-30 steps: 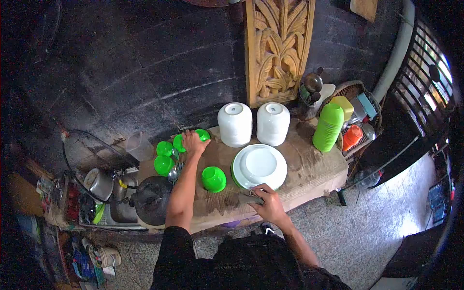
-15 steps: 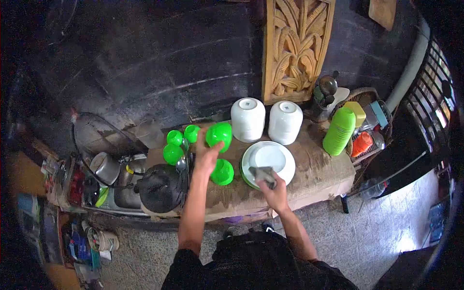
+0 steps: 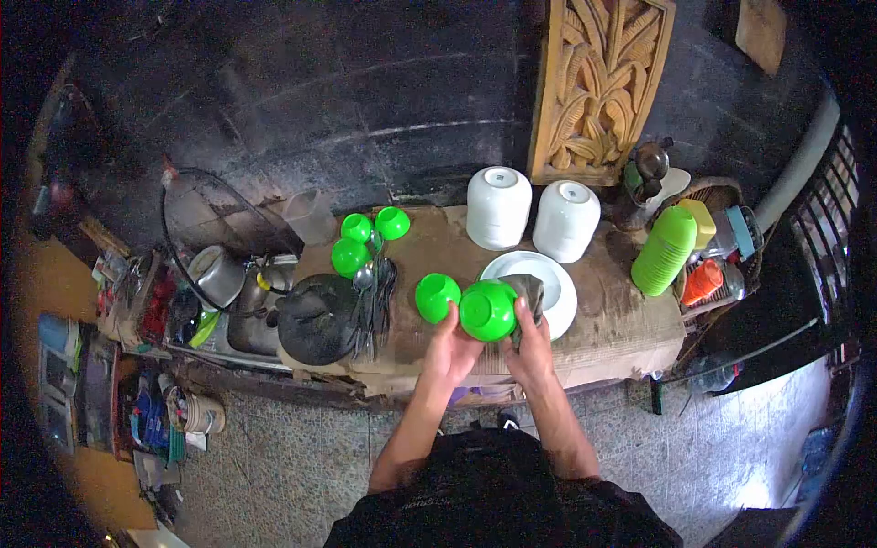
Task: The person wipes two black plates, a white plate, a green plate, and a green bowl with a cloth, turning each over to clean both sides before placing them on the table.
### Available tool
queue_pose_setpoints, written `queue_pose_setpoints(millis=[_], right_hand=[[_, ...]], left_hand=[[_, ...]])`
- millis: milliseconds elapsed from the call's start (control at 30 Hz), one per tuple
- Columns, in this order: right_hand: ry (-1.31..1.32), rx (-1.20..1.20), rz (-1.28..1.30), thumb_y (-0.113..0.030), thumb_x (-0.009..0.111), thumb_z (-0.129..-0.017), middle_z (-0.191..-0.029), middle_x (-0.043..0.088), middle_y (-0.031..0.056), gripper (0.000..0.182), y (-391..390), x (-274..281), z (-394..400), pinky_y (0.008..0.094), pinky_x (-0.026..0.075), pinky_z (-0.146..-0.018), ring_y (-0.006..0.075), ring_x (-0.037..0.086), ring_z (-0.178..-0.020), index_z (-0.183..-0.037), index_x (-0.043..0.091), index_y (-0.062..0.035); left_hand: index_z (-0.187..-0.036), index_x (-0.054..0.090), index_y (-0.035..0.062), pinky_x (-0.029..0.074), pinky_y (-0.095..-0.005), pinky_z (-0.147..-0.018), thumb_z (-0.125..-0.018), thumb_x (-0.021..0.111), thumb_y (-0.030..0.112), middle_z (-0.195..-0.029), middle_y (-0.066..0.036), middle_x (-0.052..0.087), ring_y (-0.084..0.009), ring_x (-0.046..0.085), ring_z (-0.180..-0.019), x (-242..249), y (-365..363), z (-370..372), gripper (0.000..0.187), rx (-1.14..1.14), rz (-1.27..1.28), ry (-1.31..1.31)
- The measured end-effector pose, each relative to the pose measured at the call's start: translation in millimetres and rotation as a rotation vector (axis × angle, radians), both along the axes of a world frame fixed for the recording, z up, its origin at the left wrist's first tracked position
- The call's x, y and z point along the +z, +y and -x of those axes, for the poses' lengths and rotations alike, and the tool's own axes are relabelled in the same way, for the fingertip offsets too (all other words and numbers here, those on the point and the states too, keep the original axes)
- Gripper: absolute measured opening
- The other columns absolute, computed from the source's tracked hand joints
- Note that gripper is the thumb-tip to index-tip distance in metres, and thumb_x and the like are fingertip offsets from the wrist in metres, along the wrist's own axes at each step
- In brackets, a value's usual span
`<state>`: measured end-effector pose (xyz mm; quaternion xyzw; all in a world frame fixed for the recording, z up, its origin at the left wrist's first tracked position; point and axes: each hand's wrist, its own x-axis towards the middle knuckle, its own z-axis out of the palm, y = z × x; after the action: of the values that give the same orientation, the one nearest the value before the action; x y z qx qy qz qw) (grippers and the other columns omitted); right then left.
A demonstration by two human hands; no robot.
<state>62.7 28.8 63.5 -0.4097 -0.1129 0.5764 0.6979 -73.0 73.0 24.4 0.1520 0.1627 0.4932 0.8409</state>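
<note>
My left hand (image 3: 451, 354) grips a bright green bowl (image 3: 487, 312) from its left side, with the bowl's base facing up toward me. On the bowl's right, my right hand (image 3: 533, 352) is closed around a dark grey cloth (image 3: 529, 294) that meets the bowl's side. Just left of the held bowl, another green bowl (image 3: 437, 294) rests on the cardboard-covered counter (image 3: 612, 301). White plates (image 3: 562, 310) lie behind and right of the cloth, partly hidden by it and my right hand.
Two upturned stacks of white bowls (image 3: 499, 210) stand at the back. To the right are stacked green cups (image 3: 664, 251) and a basket (image 3: 754, 265). Leftward sit several green bowls (image 3: 350, 258), spoons and forks (image 3: 379, 288), a black pot (image 3: 317, 320) and a sink (image 3: 256, 336).
My left hand has brought the green bowl down and right, in front of me. The cloth in my right hand has come off the plates to the bowl. The view has shifted.
</note>
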Motion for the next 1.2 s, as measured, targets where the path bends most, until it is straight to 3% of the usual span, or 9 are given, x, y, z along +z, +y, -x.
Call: queue_pose_setpoints(millis=[133,233,300,367,433,667,800,1000,1200], right_hand=[[0.070,0.075,0.008,-0.039,0.073,-0.098,-0.126,0.063,-0.0018,0.051,0.5,-14.2,-2.4,0.0378,0.049,-0.088,0.0120,0.058,-0.112,-0.137,0.055,-0.0128],[-0.001,0.098,0.186,-0.039,0.073,-0.098,-0.119,0.065,-0.0011,0.049,-7.4,-15.4,10.3,0.0314,0.048,-0.074,0.0097,0.059,-0.095,-0.136,0.056,-0.0133],[-0.044,0.189,0.123,-0.038,0.070,-0.101,-0.095,0.062,-0.0044,0.033,-11.5,-17.8,20.0,0.0241,0.040,-0.058,0.0082,0.056,-0.075,-0.123,0.062,-0.0153],[-0.117,0.210,0.018,-0.033,0.071,-0.100,-0.092,0.063,-0.0034,0.030,-11.5,-34.2,18.4,0.0240,0.038,-0.057,0.0079,0.054,-0.070,-0.120,0.063,-0.0120],[-0.639,0.215,-0.082,-0.026,0.071,-0.100,-0.113,0.066,0.0056,0.040,-11.3,-39.1,12.6,0.0307,0.053,-0.080,0.0160,0.062,-0.089,-0.127,0.062,0.0023],[-1.025,-0.185,-0.236,-0.006,0.072,-0.094,-0.114,0.064,0.0135,0.034,-17.4,-11.6,12.3,0.0377,0.051,-0.090,0.0238,0.062,-0.103,-0.125,0.065,0.0063],[-1.512,-0.174,-0.493,0.012,0.070,-0.069,-0.121,0.058,0.0167,0.070,-23.7,-13.0,18.6,0.0394,0.052,-0.093,0.0340,0.059,-0.108,-0.136,0.069,-0.0078],[-1.734,-0.120,-0.626,0.004,0.072,-0.063,-0.123,0.060,0.0124,0.075,-22.2,-16.2,16.3,0.0420,0.054,-0.087,0.0328,0.060,-0.101,-0.136,0.070,-0.0152],[-1.784,-0.050,-0.720,0.002,0.073,-0.064,-0.122,0.061,0.0108,0.072,-21.9,-7.5,18.4,0.0413,0.054,-0.084,0.0316,0.061,-0.101,-0.132,0.071,-0.0182]], left_hand=[[-0.146,0.050,0.0089,0.045,-0.0518,-0.113,-0.102,0.060,0.047,-0.146,-0.012,0.058,-0.0306,0.056,-0.134,-5.1,-3.7,-0.1,0.059,-0.022,-0.053,-0.044],[-0.145,0.052,0.0091,0.047,-0.0501,-0.111,-0.103,0.057,0.052,-0.141,-0.012,0.062,-0.0301,0.060,-0.129,-0.5,2.0,8.9,0.060,0.033,-0.007,-0.008],[-0.142,0.056,0.0088,0.048,-0.0488,-0.109,-0.103,0.054,0.057,-0.137,-0.011,0.065,-0.0288,0.062,-0.125,1.6,7.7,10.7,0.062,0.097,0.049,0.066],[-0.139,0.058,0.0080,0.048,-0.0468,-0.110,-0.102,0.053,0.061,-0.136,-0.010,0.066,-0.0270,0.062,-0.125,5.3,10.4,16.3,0.065,0.126,-0.008,0.067],[-0.138,0.059,0.0076,0.049,-0.0457,-0.109,-0.102,0.052,0.060,-0.136,-0.010,0.066,-0.0266,0.062,-0.125,14.1,8.1,19.0,0.064,0.140,0.005,0.081],[-0.141,0.055,0.0070,0.047,-0.0455,-0.111,-0.111,0.041,0.048,-0.140,-0.011,0.063,-0.0251,0.060,-0.127,12.0,2.1,21.1,0.053,0.219,0.040,-0.053],[-0.141,0.055,0.0071,0.047,-0.0461,-0.111,-0.113,0.035,0.045,-0.140,-0.011,0.063,-0.0268,0.060,-0.127,11.3,1.8,15.1,0.051,0.172,0.021,-0.105],[-0.135,0.056,0.0077,0.054,-0.0415,-0.100,-0.110,0.041,0.052,-0.128,-0.010,0.066,-0.0238,0.065,-0.114,42.6,-16.1,10.0,0.053,0.305,0.103,0.244],[-0.133,0.058,0.0061,0.053,-0.0372,-0.094,-0.110,0.045,0.051,-0.120,-0.009,0.066,-0.0199,0.065,-0.105,12.8,-22.3,3.1,0.052,0.379,-0.058,0.387]])
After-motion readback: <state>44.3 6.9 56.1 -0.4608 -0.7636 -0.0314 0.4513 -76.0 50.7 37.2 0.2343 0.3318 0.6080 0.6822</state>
